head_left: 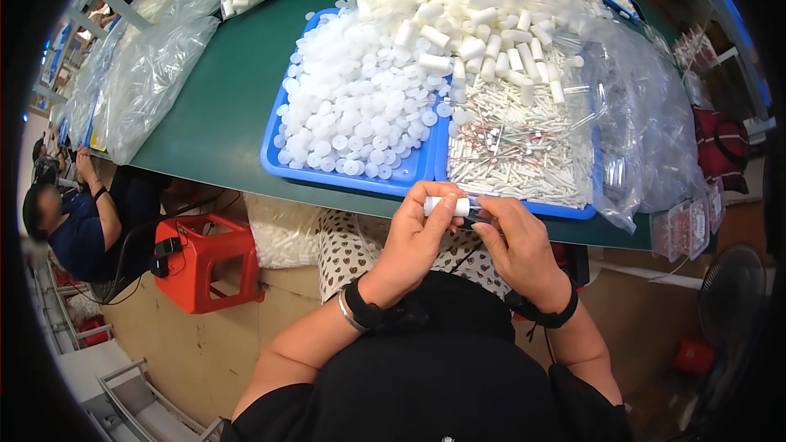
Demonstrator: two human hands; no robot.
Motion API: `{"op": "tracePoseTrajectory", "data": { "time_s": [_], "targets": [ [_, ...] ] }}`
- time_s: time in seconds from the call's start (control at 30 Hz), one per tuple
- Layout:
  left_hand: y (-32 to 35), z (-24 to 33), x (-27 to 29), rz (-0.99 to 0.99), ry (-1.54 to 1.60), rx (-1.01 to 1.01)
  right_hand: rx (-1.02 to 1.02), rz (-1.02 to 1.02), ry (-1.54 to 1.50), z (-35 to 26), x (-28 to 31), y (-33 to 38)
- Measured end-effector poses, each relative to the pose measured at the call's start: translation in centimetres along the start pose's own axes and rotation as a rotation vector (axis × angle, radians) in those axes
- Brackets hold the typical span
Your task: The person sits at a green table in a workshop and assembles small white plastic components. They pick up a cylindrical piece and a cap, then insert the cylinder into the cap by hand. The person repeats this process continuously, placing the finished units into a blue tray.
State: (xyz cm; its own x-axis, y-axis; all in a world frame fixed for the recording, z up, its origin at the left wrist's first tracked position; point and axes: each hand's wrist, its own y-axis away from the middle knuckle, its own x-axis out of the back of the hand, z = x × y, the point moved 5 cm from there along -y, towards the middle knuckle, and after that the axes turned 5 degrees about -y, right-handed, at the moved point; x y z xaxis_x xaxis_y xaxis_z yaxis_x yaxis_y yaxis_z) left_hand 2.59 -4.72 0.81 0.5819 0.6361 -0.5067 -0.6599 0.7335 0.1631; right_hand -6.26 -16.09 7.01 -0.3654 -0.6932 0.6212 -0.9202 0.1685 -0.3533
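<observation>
Centre frame, the left hand's [419, 227] fingers pinch a white cylinder [447, 206] sideways, probably to leave its right end accessible to the right hand [524, 247]; whether those fingers pinch, I cannot tell. The blue tray [422, 167] of translucent discs [360, 102] sits just above, apparently for easy reach.

Bright light is filling the middle, and the clear, crinkly plastic bag [647, 127] is shining. The big, flat green table [217, 98] is looking bent, and black is covering the corners.

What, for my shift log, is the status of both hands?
Left hand gripping white cylinder; right hand at its right end; blue tray of translucent discs beyond.
</observation>
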Motion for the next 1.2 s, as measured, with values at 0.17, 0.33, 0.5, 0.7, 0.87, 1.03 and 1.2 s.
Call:
{"op": "tracePoseTrajectory", "data": {
  "time_s": [0.17, 0.33, 0.5, 0.7, 0.87, 1.03, 1.2],
  "targets": [
    [0.7, 0.3, -0.3, 0.087, -0.259, -0.224, -0.053, 0.009, -0.027, 0.2, -0.7, 0.0],
    [1.2, -0.3, -0.3, -0.003, -0.283, -0.127, -0.132, 0.032, -0.181, 1.4, -1.4, 0.7],
    [1.0, -0.1, -1.4, -0.224, -0.311, -0.215, 0.091, -0.085, -0.097, 0.3, -1.8, 0.2],
    [1.2, -1.2, -1.2, -0.326, -0.204, -0.105, 0.065, -0.095, -0.149, 0.5, -2.8, 0.8],
    [1.0, -1.1, -1.1, -0.250, 0.038, 0.079, -0.035, -0.095, -0.138, 0.8, -3.3, 0.2],
    [0.5, -1.0, -0.8, -0.251, 0.368, 0.235, 0.102, -0.018, 0.030, 0.1, -2.3, -0.5],
    [1.3, -2.0, -0.9, -0.237, 0.584, 0.294, 0.225, -0.034, 0.143, 0.2, -2.7, -0.1]
  ]
}}
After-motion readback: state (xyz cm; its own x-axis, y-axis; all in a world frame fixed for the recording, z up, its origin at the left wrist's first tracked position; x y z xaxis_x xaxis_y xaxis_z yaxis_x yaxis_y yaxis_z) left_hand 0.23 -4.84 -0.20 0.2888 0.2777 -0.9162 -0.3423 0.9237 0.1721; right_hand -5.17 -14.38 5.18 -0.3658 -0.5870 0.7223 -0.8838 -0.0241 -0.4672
